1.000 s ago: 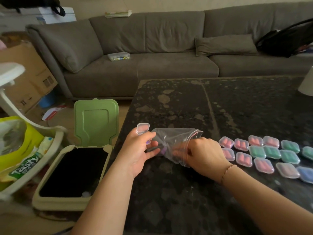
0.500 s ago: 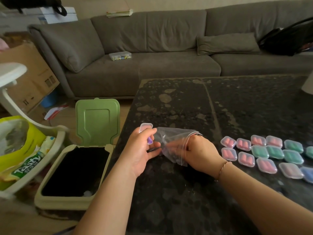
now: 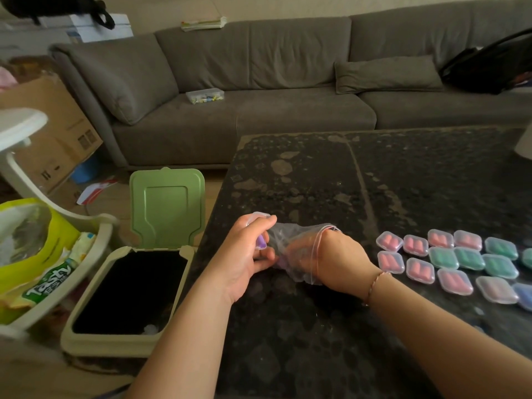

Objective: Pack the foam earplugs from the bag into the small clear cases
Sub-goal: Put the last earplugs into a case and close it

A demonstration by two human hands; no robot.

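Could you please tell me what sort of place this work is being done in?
Most likely a home living room: a long grey sofa with a cushion, a dark stone coffee table, and a cardboard box on the floor.

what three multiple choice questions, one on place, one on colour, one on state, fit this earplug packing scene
1. Where is the right hand?
A. reaching into the clear zip bag
B. on the sofa
C. inside the bin

2. What colour is the earplug at the left hand?
A. green
B. purple
C. pink

3. How is the green bin lid?
A. shut flat
C. lying on the table
B. standing open

Key: 1 A, its fingers show through the bag's plastic; 2 B, a purple piece shows beside the small clear case which that hand holds; 3 B, the lid stands upright above the dark opening.
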